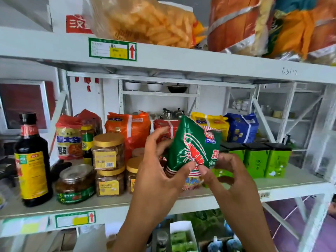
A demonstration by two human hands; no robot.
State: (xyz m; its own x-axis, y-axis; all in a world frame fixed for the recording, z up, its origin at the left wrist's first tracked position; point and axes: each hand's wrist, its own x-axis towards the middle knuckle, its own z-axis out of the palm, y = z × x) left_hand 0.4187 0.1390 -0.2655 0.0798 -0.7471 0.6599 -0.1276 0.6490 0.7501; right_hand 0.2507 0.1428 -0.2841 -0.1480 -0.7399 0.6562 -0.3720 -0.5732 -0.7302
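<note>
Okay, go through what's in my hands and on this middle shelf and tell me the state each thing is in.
Shrimp snack bag, held tilted in both hands, in front of the shelf.
Left hand, grips the bag's left edge.
Right hand, pinches its lower right part.
Sauce bottle, upright, capped.
Gold-lidded jars, lids on, stacked.
Green tins, upright, black lids on.

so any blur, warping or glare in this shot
Head view: the clear bag of orange snack sticks up top is motion-blurred; the white metal shelf beam bows from the wide lens; pale glare streaks the green foil prawn bag.
</note>
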